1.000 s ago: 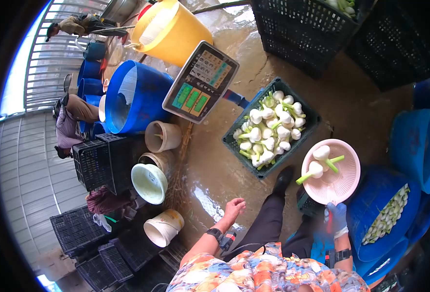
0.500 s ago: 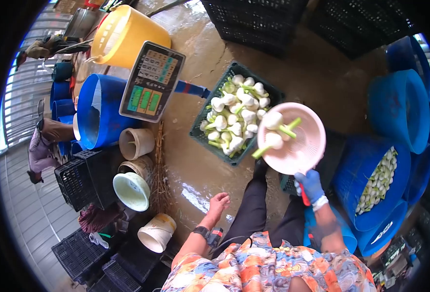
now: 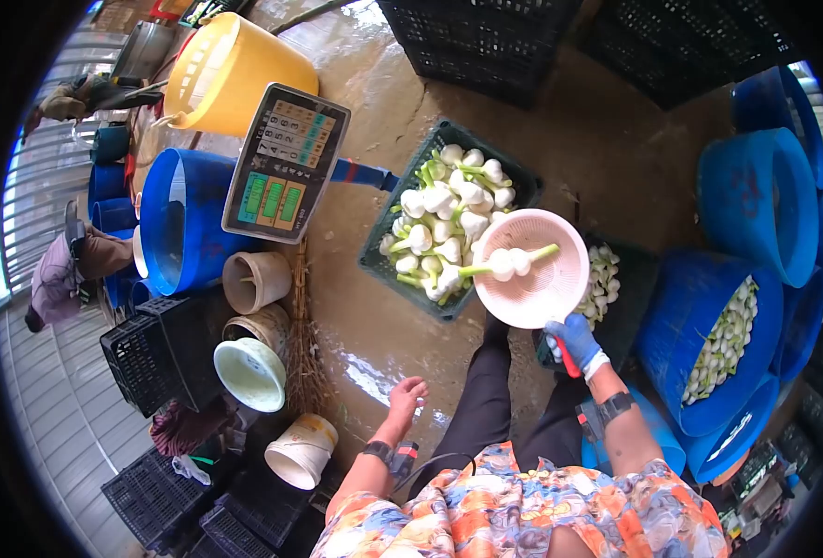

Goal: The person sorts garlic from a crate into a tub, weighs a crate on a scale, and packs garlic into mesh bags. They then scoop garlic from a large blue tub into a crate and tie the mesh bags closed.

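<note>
My right hand (image 3: 574, 339), in a blue glove, is closed on a pink plastic strainer (image 3: 541, 298), with a red handle end showing below the fingers. A few garlic bulbs (image 3: 504, 264) with green stems lie in the strainer, near its left rim. It hangs over the lower right corner of a dark green crate (image 3: 388, 265) heaped with white garlic bulbs (image 3: 458, 209). Bare and holding nothing, my left hand (image 3: 408, 400) hovers above the wet floor with its fingers loosely bent.
Left of the crate is a scale display (image 3: 286, 163) on a blue post. A second crate (image 3: 635, 288) with garlic stands at right, beside a blue tub (image 3: 662, 321) of garlic. Buckets, a broom (image 3: 301, 353), black crates (image 3: 476, 42) and other people surround the floor.
The strainer has moved left in my right hand, and the bulbs in it have shifted toward its left rim. Garlic in the right crate now shows. My left hand has lowered slightly.
</note>
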A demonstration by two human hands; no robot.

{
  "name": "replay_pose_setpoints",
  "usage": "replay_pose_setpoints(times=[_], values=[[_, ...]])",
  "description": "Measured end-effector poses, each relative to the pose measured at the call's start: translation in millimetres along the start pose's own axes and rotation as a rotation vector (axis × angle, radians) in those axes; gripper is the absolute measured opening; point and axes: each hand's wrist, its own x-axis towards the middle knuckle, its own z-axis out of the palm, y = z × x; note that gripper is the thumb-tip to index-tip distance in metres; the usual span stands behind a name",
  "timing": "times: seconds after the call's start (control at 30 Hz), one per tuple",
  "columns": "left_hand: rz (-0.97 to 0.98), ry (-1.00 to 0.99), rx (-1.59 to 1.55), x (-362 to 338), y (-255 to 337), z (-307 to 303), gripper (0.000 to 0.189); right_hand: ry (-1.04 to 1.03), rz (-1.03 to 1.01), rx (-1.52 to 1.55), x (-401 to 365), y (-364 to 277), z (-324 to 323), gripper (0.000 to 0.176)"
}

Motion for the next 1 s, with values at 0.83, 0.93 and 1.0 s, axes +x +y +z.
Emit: replay_pose_setpoints(times=[0.83,0.93,1.0], values=[[0.091,0.014,0.144,-19,-30,-3,0.035,0.403,-0.500,0.760,-169,111,-256,0.023],[0.101,0.012,0.155,-34,-31,2,0.034,0.559,-0.540,0.744,-179,123,-315,0.019],[0.132,0.003,0.160,-30,-39,-8,0.035,0.612,-0.550,0.754,-187,135,-362,0.020]])
